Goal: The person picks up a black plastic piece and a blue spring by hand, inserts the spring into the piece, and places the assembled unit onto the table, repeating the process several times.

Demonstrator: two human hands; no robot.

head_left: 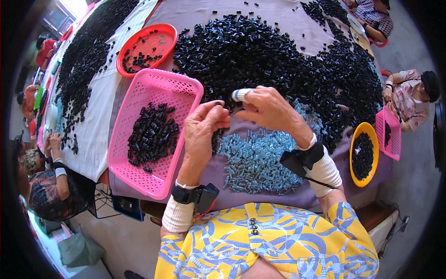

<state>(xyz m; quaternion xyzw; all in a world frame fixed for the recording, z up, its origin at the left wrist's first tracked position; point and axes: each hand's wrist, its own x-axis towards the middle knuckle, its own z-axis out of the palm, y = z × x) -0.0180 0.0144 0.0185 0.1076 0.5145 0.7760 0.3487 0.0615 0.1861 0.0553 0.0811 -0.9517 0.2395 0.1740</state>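
Small glossy black plastic piece (218, 103), one: pinched between the nearly closed thumb and index fingertip of my left hand (202, 123), at the near side of a large heap of black plastic pieces (237, 56). My right hand (276, 109): fingers bent, just beside; whether it holds anything, I cannot tell. Bounds: pink perforated plastic basket (118, 153) close at left, pale-blue coil-shaped pieces (260, 162) nearer me, then a narrow bare strip of lavender tablecloth (217, 186).
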